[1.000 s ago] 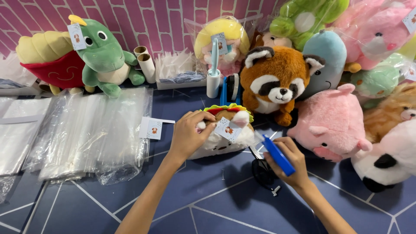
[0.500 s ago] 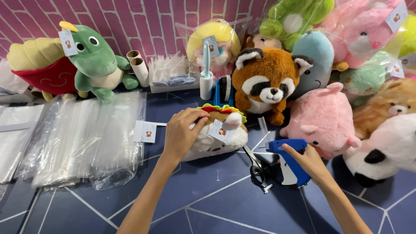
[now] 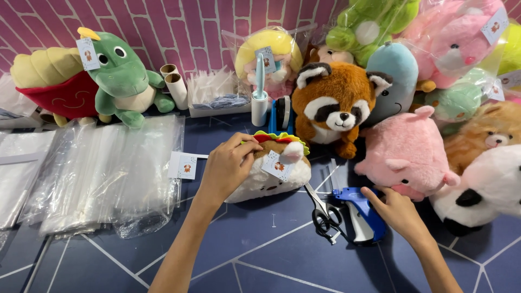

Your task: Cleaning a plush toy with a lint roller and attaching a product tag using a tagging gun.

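Two bare hands work over a dark blue tabletop (image 3: 271,249) crossed by pale lines. The left hand (image 3: 227,168) rests on the small plush toy (image 3: 271,172) lying near the middle of the tabletop, its fingers (image 3: 247,147) curled together and clamped on the toy's upper edge beside the red, yellow and green frill. A small white square tag with a little coloured picture hangs on the toy's front. The right hand (image 3: 399,211) lies on the rear of the blue tagging gun (image 3: 362,214), which sits flat on the tabletop just right of the toy; its fingers are loosely spread over the gun rather than closed around it. Black-handled scissors (image 3: 324,214) lie between the toy and the gun, touching the gun's front.

One loose white tag (image 3: 183,165) of the same kind lies just left of the left hand, at the edge of a stack of clear plastic bags (image 3: 103,173) that fills the left side of the tabletop. Along the far edge, against a pink brick-pattern wall (image 3: 163,32), stand a green dinosaur plush (image 3: 122,78) with a white tag on its head, two cardboard tubes (image 3: 173,84), a doll with yellow hair in a clear bag (image 3: 271,57) bearing a white tag, and a raccoon plush (image 3: 334,103). A pink pig plush (image 3: 407,154) sits by the right hand, with more bagged, tagged toys piled in the far right corner.
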